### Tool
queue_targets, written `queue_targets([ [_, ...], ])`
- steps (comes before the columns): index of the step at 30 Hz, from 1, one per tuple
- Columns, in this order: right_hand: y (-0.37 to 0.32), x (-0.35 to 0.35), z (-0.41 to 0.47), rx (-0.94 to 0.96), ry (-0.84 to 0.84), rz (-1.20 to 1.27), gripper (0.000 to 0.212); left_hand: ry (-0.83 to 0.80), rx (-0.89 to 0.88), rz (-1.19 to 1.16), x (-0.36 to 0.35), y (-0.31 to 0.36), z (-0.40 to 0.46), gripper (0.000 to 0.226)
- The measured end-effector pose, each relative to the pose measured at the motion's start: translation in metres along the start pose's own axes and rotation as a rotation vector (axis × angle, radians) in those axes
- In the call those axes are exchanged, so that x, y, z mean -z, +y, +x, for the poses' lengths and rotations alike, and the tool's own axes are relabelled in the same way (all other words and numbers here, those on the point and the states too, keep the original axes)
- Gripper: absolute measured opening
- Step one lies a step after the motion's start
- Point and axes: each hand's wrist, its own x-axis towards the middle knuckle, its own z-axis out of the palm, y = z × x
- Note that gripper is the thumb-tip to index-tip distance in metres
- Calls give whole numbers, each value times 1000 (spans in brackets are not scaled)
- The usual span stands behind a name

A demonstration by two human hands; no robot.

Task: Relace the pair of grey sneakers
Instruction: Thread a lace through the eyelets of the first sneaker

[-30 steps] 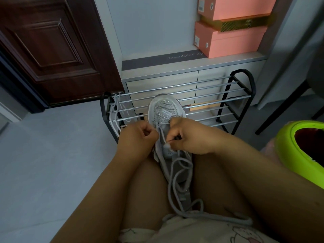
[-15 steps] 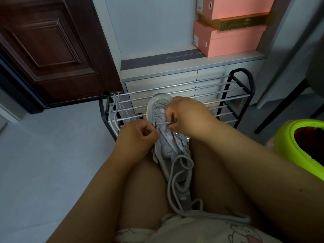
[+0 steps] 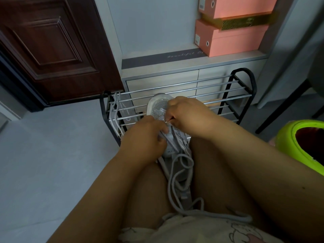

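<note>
Grey floor [image 3: 52, 163], dark door [image 3: 52, 50], pink boxes [image 3: 231, 41] on a cabinet, wire rack [image 3: 219, 92] in front. Sneaker [image 3: 158, 106] lies between the thighs, toe over the rack. Since earlier, right hand [image 3: 189, 116] moved up toward the toe. Its fingers pinch the lace [image 3: 177, 174] (loose end trails down). Left hand [image 3: 145, 139] fingers are curled on the sneaker's side.

sneaker [image 3: 160, 106] mid hidden by hands, green bin [image 3: 296, 142] cut off rt edge
</note>
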Motion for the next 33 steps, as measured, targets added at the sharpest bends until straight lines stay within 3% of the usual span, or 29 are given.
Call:
queue_targets([
  [5,5,0,-1,-46,-42,102,16,-137,-33,201,-1,2,4,18],
  [8,7,0,1,-47,-73,125,15,-87,-89,166,-1,0,-2,13],
  [13,6,0,1,-43,-64,214,15,-50,-89,278,-4,5,-3,37],
  [16,7,-1,1,-58,-66,215,13,-59,-111,480,-6,9,4,26],
  [19,7,0,1,-65,-68,231,13,-61,-96,518,-7,5,5,18],
  [21,7,-1,2,-64,-71,188,12,-62,-159,475,-8,3,2,19],
  [24,7,-3,2,-64,-61,115,10,-63,-274,215,-2,-1,-4,8],
  [25,7,-3,2,-64,-53,111,10,-56,-279,106,2,-4,-7,3],
  [29,5,-4,4,-65,-21,135,10,-130,-187,-129,12,-15,-10,16],
  [33,3,6,-7,-149,-43,424,19,-116,-168,-291,10,-13,-7,12],
])
